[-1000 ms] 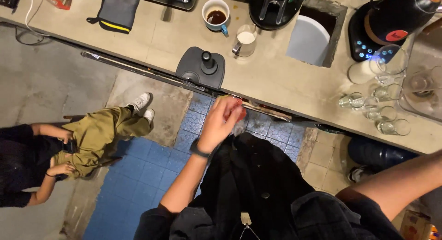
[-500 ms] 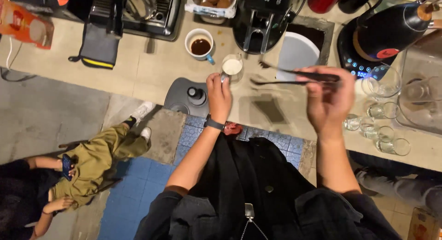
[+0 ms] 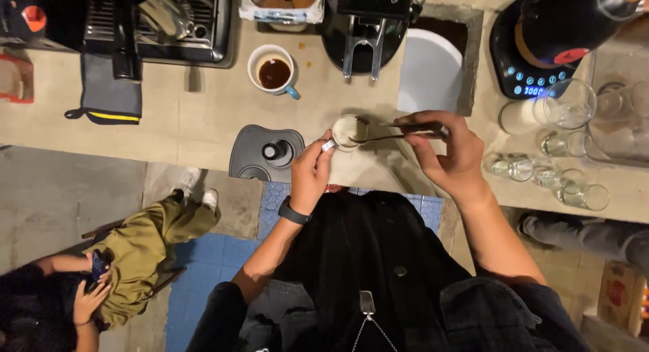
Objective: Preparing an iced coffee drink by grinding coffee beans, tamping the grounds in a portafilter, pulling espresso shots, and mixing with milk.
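Observation:
My left hand (image 3: 311,171) grips the handle of a small metal pitcher (image 3: 347,131) with a pale liquid in it, standing on the beige counter (image 3: 203,129). My right hand (image 3: 446,153) holds long dark tongs (image 3: 399,132) whose tips reach into the pitcher's mouth. A black watch sits on my left wrist. A white cup of dark coffee (image 3: 274,71) stands behind the pitcher.
A black tamping mat with a tamper (image 3: 265,153) lies left of the pitcher. A grinder (image 3: 365,21), a white bin in a counter cut-out (image 3: 429,71), a black kettle base (image 3: 541,48) and several glasses (image 3: 547,156) stand right. A seated person (image 3: 101,271) holds a phone at lower left.
My left hand closed on the pitcher's handle and drew it nearer. My right hand came down with the tongs, putting their tips into the pitcher. The camera tilted toward the counter.

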